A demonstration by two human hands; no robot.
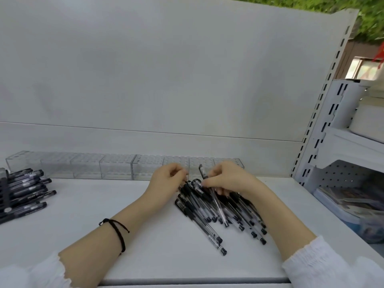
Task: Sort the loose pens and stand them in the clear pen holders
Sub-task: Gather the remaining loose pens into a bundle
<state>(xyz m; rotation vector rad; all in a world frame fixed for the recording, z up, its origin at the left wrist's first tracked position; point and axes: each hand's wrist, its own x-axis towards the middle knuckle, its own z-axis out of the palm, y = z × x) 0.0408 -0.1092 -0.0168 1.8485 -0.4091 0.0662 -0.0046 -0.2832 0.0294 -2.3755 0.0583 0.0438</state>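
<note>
Head view: right hand (226, 180) pinches one pen (202, 172), cap tilted up toward the clear pen holders (124, 167) just behind. Left hand (167, 180) curls over the cap ends of the loose pens (220, 213), grip unclear. Barrels fan back toward the person.

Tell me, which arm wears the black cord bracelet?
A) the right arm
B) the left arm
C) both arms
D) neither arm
B: the bracelet loops round the left wrist, below the left hand; the right wrist, behind the right hand pinching a pen, is bare.
</note>
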